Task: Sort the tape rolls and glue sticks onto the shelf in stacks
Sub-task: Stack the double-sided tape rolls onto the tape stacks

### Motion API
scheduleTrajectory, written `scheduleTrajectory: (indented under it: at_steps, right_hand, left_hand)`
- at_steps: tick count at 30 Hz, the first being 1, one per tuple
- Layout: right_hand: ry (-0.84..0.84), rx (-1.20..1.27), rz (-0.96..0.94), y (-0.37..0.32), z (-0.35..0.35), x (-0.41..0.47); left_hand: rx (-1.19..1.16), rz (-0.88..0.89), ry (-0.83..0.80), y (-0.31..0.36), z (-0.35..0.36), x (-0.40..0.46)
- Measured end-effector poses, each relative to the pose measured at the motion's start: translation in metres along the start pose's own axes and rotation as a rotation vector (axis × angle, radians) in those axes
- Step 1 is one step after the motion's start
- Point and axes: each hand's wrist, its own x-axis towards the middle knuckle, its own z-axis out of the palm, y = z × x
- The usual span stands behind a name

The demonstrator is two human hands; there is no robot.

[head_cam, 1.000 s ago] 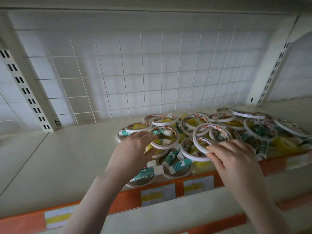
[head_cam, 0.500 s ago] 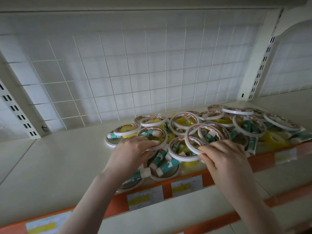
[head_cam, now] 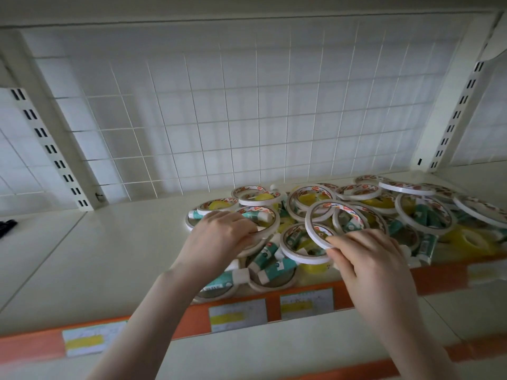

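Note:
A loose heap of thin white tape rolls (head_cam: 424,212) and teal-and-white glue sticks (head_cam: 270,252) covers the right half of the cream shelf (head_cam: 109,250). My right hand (head_cam: 370,259) pinches the near rim of one tape roll (head_cam: 315,215), which is tilted up off the heap. My left hand (head_cam: 219,237) lies over the heap's left side, its fingers curled on the rim of another tape roll (head_cam: 270,229) that has a glue stick inside it. Yellow rolls (head_cam: 466,239) show among the white ones.
A white wire grid (head_cam: 233,119) backs the shelf, with slotted uprights (head_cam: 49,149) at either side. An orange edge strip (head_cam: 439,278) with price labels (head_cam: 237,315) runs along the front. A lower shelf (head_cam: 260,349) lies below. A dark object (head_cam: 6,227) sits at the far left.
The view has shifted a little over the shelf. My right hand has tipped its tape roll further up; my left hand has stayed on the heap's left side.

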Motion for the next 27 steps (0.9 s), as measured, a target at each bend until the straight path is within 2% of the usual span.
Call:
scheduleTrajectory:
  at_steps: [8,13,20,27]
  right_hand:
    - [-0.017,0.080,-0.076,-0.007,0.009,0.008]
    - [-0.018,0.136,-0.129,-0.037,0.018,0.019]
    - [-0.033,0.235,-0.248,-0.115,0.042,0.028]
    - [-0.026,0.348,-0.337,-0.240,0.074,0.031]
  left_hand:
    - [0.043,-0.049,0.056,0.008,-0.031,-0.028]
    - [0.076,-0.128,0.083,-0.003,-0.061,-0.061]
    - [0.109,-0.326,0.149,-0.040,-0.105,-0.137]
    - [0.153,-0.445,0.178,-0.101,-0.156,-0.235]
